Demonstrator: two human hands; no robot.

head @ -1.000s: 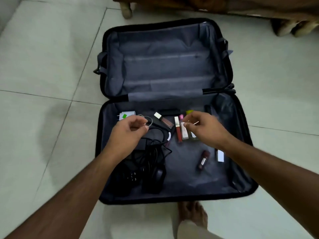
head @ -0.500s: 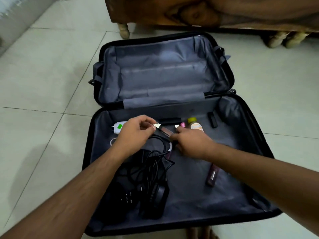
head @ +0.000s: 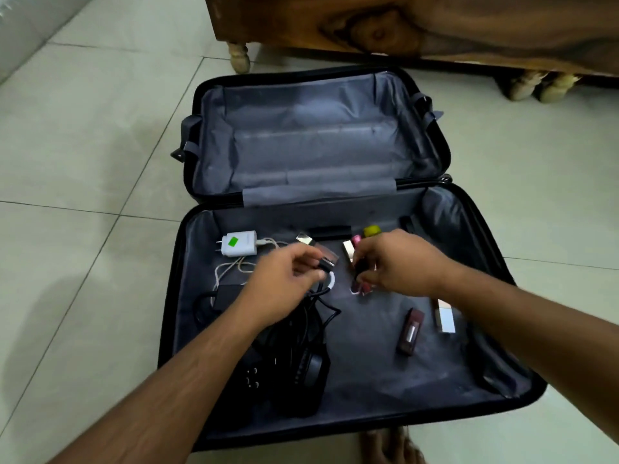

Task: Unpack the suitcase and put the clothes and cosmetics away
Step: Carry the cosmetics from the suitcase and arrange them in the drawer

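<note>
Clothes were out and the cosmetics were in hand — the left hand (head: 284, 283) pinched a lip gloss tube (head: 321, 259) over the suitcase (head: 495, 380) lining, the right hand (head: 398, 266) curled round several tubes (head: 360, 283), so next, likely, the loose maroon lipstick (head: 409, 331).

The suitcase (head: 335, 426) lies open on the floor (head: 83, 162), before a wooden cabinet (head: 435, 25). In its near half, a charger (head: 239, 243) lies at the far left corner, cables (head: 301, 329) along the left, lipstick tubes (head: 410, 331) toward the right edge.
</note>
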